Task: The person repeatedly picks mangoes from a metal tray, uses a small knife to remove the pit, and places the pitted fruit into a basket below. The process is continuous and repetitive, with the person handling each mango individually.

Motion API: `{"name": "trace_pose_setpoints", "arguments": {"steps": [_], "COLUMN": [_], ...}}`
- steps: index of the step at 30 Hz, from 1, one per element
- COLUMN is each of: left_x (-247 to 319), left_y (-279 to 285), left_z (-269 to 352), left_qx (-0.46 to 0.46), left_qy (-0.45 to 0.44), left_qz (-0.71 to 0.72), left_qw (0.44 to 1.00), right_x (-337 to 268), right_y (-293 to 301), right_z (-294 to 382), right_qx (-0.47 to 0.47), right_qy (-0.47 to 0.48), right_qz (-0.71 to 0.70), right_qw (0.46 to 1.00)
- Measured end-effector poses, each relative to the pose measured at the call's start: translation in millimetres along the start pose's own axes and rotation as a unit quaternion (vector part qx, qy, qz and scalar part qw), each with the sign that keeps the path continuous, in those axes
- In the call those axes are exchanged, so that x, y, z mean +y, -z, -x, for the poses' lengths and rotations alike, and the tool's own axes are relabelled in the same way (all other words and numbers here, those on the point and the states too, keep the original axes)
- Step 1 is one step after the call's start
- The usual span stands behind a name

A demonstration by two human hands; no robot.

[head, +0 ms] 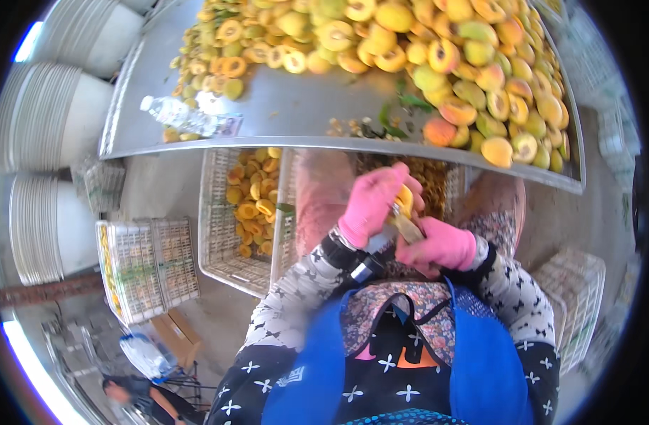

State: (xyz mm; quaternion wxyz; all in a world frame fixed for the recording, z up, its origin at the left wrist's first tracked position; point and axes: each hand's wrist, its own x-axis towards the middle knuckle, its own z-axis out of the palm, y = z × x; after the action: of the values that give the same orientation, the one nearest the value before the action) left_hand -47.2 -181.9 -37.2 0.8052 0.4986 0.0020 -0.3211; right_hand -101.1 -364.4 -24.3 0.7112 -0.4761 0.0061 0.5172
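Both my hands wear pink gloves and meet above my lap, just below the front edge of a metal table (303, 101). My left hand (375, 199) grips a yellow-orange fruit half (404, 200), which looks like an apricot or peach. In my right hand (438, 244) is a small hand tool (407, 228) with a pale handle; its metal end touches the fruit, and its exact kind is hard to make out. Halved and whole fruit (393, 18) lie heaped along the table's far side and right. Behind my hands, a container of small brown-orange pieces (428, 183) is partly hidden.
A plastic crate (239, 273) with fruit halves stands left of my legs. More crates are at the left (149, 271) and right (574, 303). A plastic bottle (181, 114) lies on the table. Stacked white trays (37, 228) line the left side; a person (149, 398) is at lower left.
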Motion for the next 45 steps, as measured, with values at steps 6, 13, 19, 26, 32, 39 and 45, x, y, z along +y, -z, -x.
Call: {"name": "trace_pose_setpoints", "arguments": {"steps": [6, 13, 19, 26, 32, 39, 45], "left_x": [20, 73, 147, 163, 149, 121, 71], "left_y": [2, 74, 114, 86, 61, 73, -2], "left_z": [27, 70, 3, -201, -205, -133, -37], "left_qx": [-0.020, 0.147, 0.270, 0.285, 0.314, 0.077, 0.009], "left_qy": [0.058, -0.014, -0.054, -0.128, -0.128, -0.188, -0.123], "left_qz": [-0.205, -0.138, -0.362, -0.500, -0.632, -0.285, -0.052], "left_qw": [0.977, 0.979, 0.891, 0.808, 0.696, 0.937, 0.991], "right_x": [4, -2, -7, 2, 21, -18, -47], "right_y": [7, 16, 51, 62, 63, 36, 3], "right_z": [1, 4, 13, 43, 69, 54, 35], "right_qx": [-0.073, -0.061, 0.276, 0.425, 0.363, 0.379, 0.295], "right_qy": [-0.048, -0.028, -0.055, 0.133, 0.114, 0.321, 0.338], "right_qz": [0.025, 0.199, 0.313, 0.392, 0.454, 0.412, 0.341], "right_qw": [0.996, 0.978, 0.907, 0.805, 0.806, 0.764, 0.826]}}
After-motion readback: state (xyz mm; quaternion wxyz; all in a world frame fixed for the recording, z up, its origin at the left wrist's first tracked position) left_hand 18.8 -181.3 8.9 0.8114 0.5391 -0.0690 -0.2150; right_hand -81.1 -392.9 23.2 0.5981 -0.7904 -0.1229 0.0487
